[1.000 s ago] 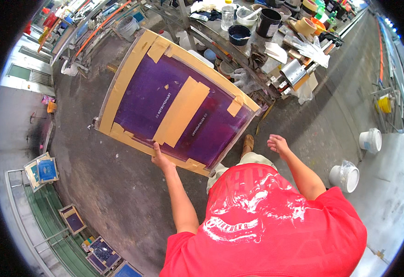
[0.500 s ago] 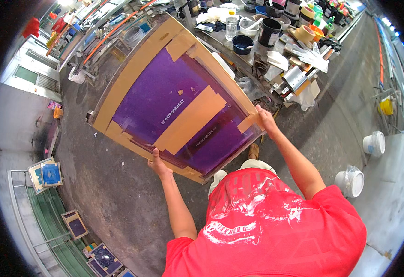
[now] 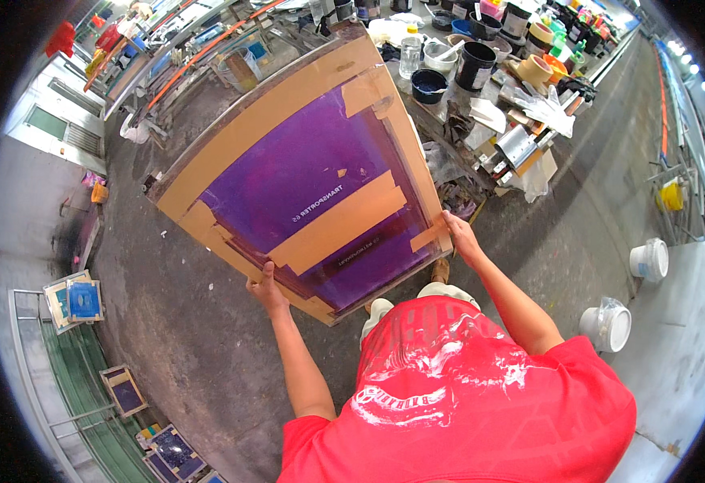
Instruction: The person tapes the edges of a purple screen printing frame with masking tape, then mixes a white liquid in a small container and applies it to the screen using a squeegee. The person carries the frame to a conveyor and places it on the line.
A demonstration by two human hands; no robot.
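Held up in front of me is a large screen printing frame (image 3: 276, 165), its mesh purple and its borders covered with tan tape. A wide tan tape strip runs across the mesh, with small pale lettering beside it. My left hand (image 3: 268, 291) grips the near left edge, thumb on the upper face and fingers mostly hidden beneath. At the right edge, my right hand (image 3: 459, 235) is closed round the rim, next to a short piece of tape. The frame is tilted, its far end raised beside the cluttered table.
A worktable (image 3: 449, 105) holds a black tub (image 3: 475, 66), a dark blue bowl (image 3: 428, 86), a clear bottle (image 3: 409, 56) and tape rolls (image 3: 534, 71). White buckets (image 3: 606, 325) stand at the right. Smaller screens (image 3: 84, 301) lean on a rack at the left.
The screen printing frame has turned slightly, its far end swinging right and its near edge shifting a little left. Both hands keep their hold and have moved slightly left.
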